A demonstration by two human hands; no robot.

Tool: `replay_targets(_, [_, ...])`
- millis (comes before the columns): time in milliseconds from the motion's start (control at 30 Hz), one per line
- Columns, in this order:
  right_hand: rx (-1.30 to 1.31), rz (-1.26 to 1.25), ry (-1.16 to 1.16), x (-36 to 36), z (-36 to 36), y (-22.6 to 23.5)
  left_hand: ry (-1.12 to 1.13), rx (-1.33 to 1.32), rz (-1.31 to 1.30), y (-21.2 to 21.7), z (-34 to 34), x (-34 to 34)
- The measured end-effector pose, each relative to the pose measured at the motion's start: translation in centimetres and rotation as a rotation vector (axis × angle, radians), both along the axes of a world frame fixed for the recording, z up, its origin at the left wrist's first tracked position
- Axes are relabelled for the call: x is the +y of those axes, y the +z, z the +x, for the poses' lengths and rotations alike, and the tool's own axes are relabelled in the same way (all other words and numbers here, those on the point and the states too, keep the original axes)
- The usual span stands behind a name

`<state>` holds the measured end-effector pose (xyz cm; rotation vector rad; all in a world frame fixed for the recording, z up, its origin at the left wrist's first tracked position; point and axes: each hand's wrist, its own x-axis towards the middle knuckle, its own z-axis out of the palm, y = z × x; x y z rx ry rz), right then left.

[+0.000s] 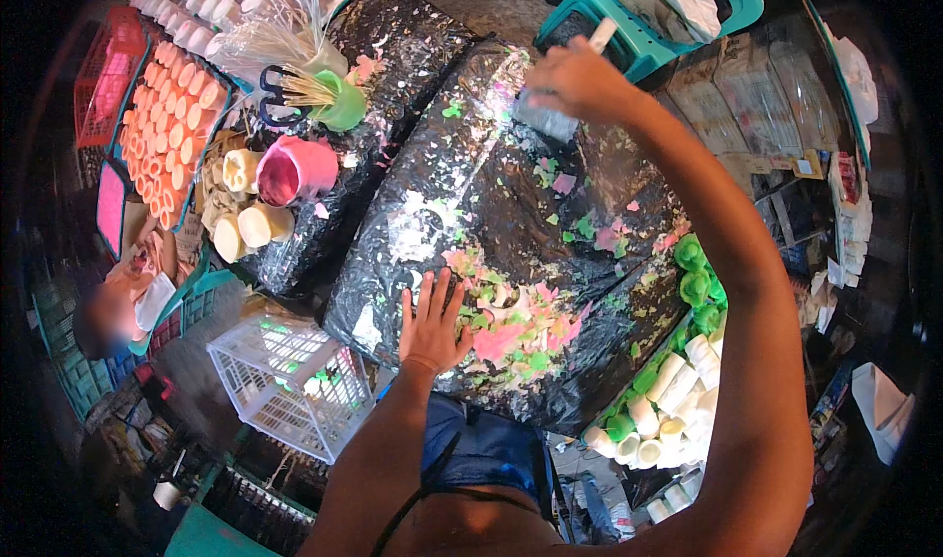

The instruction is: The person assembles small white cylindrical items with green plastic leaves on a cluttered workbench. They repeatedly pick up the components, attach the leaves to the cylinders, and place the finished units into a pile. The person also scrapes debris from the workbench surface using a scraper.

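Observation:
My left hand (432, 323) lies flat with fingers spread on a table covered in black plastic sheeting (413, 262). Beside its thumb is a heap of pink, green and cream wax-like flakes (516, 331). At the table's far side, my right hand (580, 83) grips a scraper (546, 117); its wide flat blade is against the sheeting and a pale handle end sticks out above the fist. Smaller coloured flakes are scattered over the sheeting between my hands.
Left of the table stand a pink pot (297, 170), a green cup (341, 105) of thin sticks, dark-handled scissors (280, 97) and cream cylinders (257, 225). A white crate (280, 375) sits below. White and green pieces (678, 390) fill the right side. A person (118, 306) is at far left.

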<state>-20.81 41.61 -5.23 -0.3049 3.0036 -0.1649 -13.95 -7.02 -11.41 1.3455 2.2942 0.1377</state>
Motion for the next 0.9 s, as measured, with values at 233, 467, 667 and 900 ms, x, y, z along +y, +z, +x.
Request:
replay_targets(233, [0.053,0.169,-0.297,3.9,-5.0,-2.7,-0.03,-0.007,0.002,0.0,-0.1,0.1])
replay_targets(467, [-0.028,-0.022,0.024,-4.6,-2.4,-4.6,-0.01,0.002,-0.026,0.2,-0.2,0.1])
replay_targets(667, [-0.003,-0.096,0.089,-9.3,6.6,-1.1,-0.031,0.01,0.034,-0.1,0.0,0.0])
replay_targets(900, [0.131,0.048,-0.343,0.3,9.5,-0.9,-0.041,0.025,0.028,0.1,-0.1,0.3])
